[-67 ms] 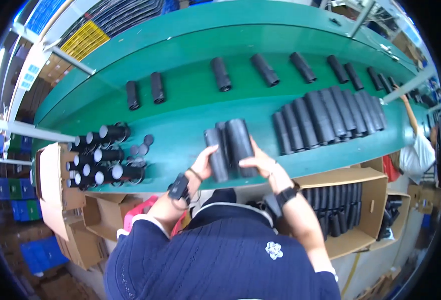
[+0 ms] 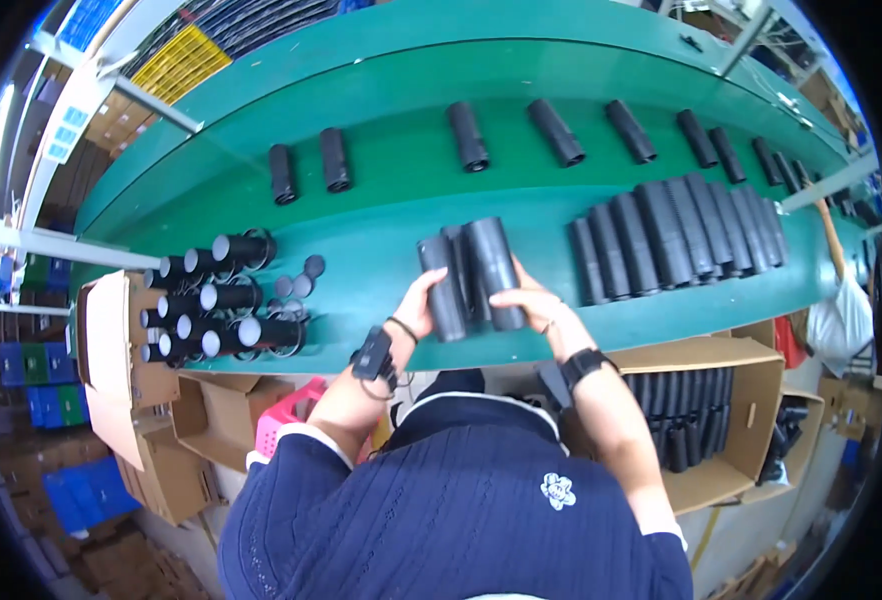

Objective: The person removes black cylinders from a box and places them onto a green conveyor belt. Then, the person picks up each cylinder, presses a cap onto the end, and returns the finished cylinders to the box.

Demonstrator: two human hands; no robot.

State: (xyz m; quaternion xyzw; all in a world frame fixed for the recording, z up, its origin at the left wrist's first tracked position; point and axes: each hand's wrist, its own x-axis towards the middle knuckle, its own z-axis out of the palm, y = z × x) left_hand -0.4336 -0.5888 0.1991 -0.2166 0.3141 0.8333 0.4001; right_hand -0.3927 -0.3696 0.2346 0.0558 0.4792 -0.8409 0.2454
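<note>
My left hand (image 2: 420, 304) is closed around the left side of a black tube (image 2: 442, 297). My right hand (image 2: 536, 303) wraps a thicker black tube (image 2: 494, 272), its thumb lying across the front. Between these two, a third dark tube (image 2: 458, 250) is partly hidden. The three are grouped side by side over the near part of the green bench (image 2: 361, 290). To their right, a row of several black tubes (image 2: 651, 240) lies tightly packed. Left of my hands are several black cylinders with pale round ends (image 2: 231, 296), beside a few small dark discs (image 2: 303, 286).
Single black tubes (image 2: 468, 136) lie spaced along the darker green strip (image 2: 401, 160) beyond the bench. An open carton (image 2: 751, 410) of black tubes stands below at right. At lower left are cardboard boxes (image 2: 206, 425) and a pink plastic stool (image 2: 283, 412). Another person's arm (image 2: 829, 235) reaches in at far right.
The whole view has shifted slightly, so the bench and its contents appear further right and higher. Both hands keep their hold on the tubes.
</note>
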